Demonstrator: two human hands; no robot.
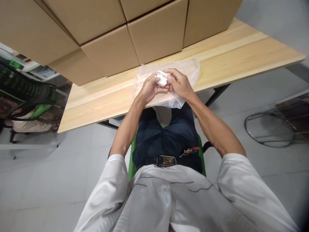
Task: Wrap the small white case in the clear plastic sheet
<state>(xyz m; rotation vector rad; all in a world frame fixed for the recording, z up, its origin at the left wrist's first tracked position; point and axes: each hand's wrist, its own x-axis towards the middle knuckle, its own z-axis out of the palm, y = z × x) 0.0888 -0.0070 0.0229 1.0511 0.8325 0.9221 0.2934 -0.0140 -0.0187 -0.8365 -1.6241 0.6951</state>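
A small white earbud case [161, 79] with its lid raised is held between both hands over the table. My left hand [150, 88] cups it from the left and below, with the thumb on its near-left edge. From the right, my right hand [178, 82] closes its fingers on the case's edge; what its fingertips touch exactly is partly hidden. Under both hands a clear plastic bag [193, 69] lies crumpled on the wooden table, its near end hanging over the front edge.
Large cardboard boxes [156, 35] are stacked along the back of the wooden table [241, 54]. At the left are a black and green chair [41, 100] and part of another seated person. A round metal stool frame [270, 129] stands on the floor at right.
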